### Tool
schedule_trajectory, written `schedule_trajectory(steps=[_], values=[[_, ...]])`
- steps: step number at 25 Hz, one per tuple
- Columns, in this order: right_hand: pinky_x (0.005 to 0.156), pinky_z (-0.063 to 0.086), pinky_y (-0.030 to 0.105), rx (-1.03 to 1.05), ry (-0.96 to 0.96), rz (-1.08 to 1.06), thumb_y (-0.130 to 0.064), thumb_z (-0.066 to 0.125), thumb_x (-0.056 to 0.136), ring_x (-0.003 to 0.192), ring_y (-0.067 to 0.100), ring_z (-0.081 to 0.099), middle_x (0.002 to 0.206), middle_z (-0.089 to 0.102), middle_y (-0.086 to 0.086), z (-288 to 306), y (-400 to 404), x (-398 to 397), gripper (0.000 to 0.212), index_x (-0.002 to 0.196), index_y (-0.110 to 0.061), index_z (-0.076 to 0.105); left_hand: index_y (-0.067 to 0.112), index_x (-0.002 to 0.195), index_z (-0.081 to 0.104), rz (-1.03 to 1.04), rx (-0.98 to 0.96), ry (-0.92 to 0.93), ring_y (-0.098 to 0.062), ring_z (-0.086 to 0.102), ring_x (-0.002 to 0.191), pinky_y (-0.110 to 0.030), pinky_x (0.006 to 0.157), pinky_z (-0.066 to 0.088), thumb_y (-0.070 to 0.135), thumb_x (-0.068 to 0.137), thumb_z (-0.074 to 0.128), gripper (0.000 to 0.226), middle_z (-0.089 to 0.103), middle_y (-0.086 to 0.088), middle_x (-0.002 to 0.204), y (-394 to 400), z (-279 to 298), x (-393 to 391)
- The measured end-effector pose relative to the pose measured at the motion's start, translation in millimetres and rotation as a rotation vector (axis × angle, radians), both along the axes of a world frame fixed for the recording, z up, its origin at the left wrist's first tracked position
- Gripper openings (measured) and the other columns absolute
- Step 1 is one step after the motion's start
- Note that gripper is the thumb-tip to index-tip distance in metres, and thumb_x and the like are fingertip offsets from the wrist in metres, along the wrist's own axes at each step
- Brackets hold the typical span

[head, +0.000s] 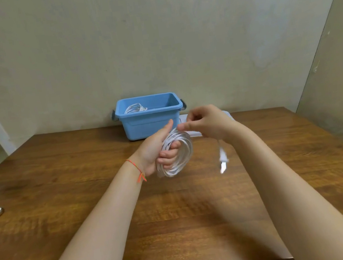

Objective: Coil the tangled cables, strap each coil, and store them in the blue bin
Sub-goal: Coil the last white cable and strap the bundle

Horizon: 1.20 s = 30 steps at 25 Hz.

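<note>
Head view: the left hand curls its fingers round a round coil of thin white cable above the glossy wooden table. The right hand pinches the cable's free end; a blurred plug, probably two-pronged, dangles below. The blue plastic bin behind holds another white coil.
</note>
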State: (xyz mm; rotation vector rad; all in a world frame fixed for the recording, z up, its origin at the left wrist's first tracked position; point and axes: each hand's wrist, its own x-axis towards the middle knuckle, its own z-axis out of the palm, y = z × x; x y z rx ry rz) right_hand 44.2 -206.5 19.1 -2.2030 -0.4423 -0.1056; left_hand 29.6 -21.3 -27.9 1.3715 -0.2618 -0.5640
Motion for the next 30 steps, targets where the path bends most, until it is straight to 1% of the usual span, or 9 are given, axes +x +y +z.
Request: schedule_trajectory(steps=[5, 9, 13, 15, 17, 18, 23, 28, 30], values=[[0.061, 0.044, 0.036, 0.384, 0.244, 0.09, -0.044, 0.055, 0.099, 0.058, 0.015, 0.05, 0.066, 0.05, 0.001, -42.6, -3.7, 13.9, 0.044, 0.085, -0.003, 0.058, 0.021, 0.054, 0.039, 0.062, -0.453, 0.101, -0.005, 0.022, 0.026, -0.019, 0.037, 0.016, 0.048, 0.091, 0.053, 0.048, 0.022, 0.008, 0.035, 4.1, -3.0, 1.5], [0.066, 0.048, 0.029, 0.631, 0.417, 0.079, -0.031, 0.05, 0.102, 0.073, 0.019, 0.058, 0.077, 0.065, 0.004, -65.9, 22.8, 7.3, 0.031, 0.083, -0.012, 0.066, 0.021, 0.05, 0.036, 0.259, -0.639, 0.148, -0.006, 0.02, 0.026, -0.018, 0.034, 0.016, 0.041, 0.088, 0.061, 0.05, 0.021, 0.007, 0.034, -7.0, -11.0, 12.0], [0.044, 0.043, 0.024, 0.878, 0.595, -0.053, -0.036, 0.049, 0.103, 0.044, 0.016, 0.052, 0.056, 0.057, 0.006, -75.9, 38.3, 8.4, 0.04, 0.078, -0.007, 0.061, 0.021, 0.051, 0.036, 0.435, -0.598, 0.17, -0.007, 0.019, 0.029, -0.02, 0.037, 0.017, 0.038, 0.094, 0.061, 0.053, 0.021, 0.006, 0.037, -14.0, -20.8, 21.6], [0.063, 0.055, 0.032, 0.85, 0.568, -0.192, -0.044, 0.047, 0.101, 0.066, 0.018, 0.064, 0.075, 0.067, 0.006, -82.4, 49.5, 20.9, 0.039, 0.095, -0.01, 0.066, 0.02, 0.054, 0.036, 0.522, -0.569, 0.176, -0.007, 0.021, 0.031, -0.021, 0.039, 0.02, 0.042, 0.096, 0.059, 0.053, 0.022, 0.006, 0.039, -15.5, -25.4, 29.4], [0.089, 0.056, 0.044, 0.732, 0.488, -0.254, -0.067, 0.042, 0.086, 0.093, 0.022, 0.07, 0.101, 0.073, 0.007, -89.0, 58.4, 31.0, 0.063, 0.114, -0.016, 0.065, 0.02, 0.056, 0.036, 0.589, -0.557, 0.2, -0.008, 0.025, 0.033, -0.021, 0.041, 0.026, 0.047, 0.097, 0.057, 0.053, 0.023, 0.005, 0.041, -18.2, -31.2, 36.8], [0.089, 0.056, 0.044, 0.665, 0.462, -0.25, -0.075, 0.043, 0.078, 0.095, 0.022, 0.07, 0.104, 0.073, 0.006, -92.2, 59.8, 32.0, 0.074, 0.118, -0.017, 0.063, 0.02, 0.057, 0.037, 0.617, -0.544, 0.222, -0.008, 0.028, 0.035, -0.022, 0.042, 0.03, 0.048, 0.097, 0.056, 0.052, 0.025, 0.005, 0.043, -19.6, -35.5, 40.6], [0.042, 0.045, 0.027, 0.429, 0.395, -0.233, -0.049, 0.051, 0.099, 0.051, 0.018, 0.057, 0.076, 0.065, 0.01, -108.9, 50.3, 30.7, 0.042, 0.101, -0.01, 0.066, 0.012, 0.067, 0.055, 0.673, -0.061, 0.162, -0.015, 0.056, 0.054, -0.028, 0.057, 0.052, 0.044, 0.094, 0.063, 0.043, 0.054, -0.003, 0.058, -13.3, -64.3, 51.8], [0.045, 0.046, 0.03, 0.217, 0.352, -0.315, -0.048, 0.044, 0.102, 0.056, 0.022, 0.055, 0.076, 0.06, 0.009, -113.1, 53.7, 47.4, 0.045, 0.107, -0.007, 0.063, 0.011, 0.082, 0.065, 0.659, 0.22, -0.04, -0.023, 0.062, 0.068, -0.034, 0.071, 0.052, 0.011, 0.09, 0.065, 0.008, 0.063, -0.007, 0.069, -7.2, -70.7, 61.3], [0.048, 0.047, 0.031, 0.096, 0.415, -0.329, -0.045, 0.039, 0.104, 0.053, 0.022, 0.057, 0.077, 0.058, 0.008, -112.4, 56.9, 52.7, 0.046, 0.113, -0.003, 0.056, 0.012, 0.094, 0.061, 0.689, 0.422, -0.177, -0.027, 0.064, 0.082, -0.034, 0.075, 0.052, 0.003, 0.085, 0.06, 0.013, 0.068, -0.011, 0.087, -5.1, -73.9, 72.8]])
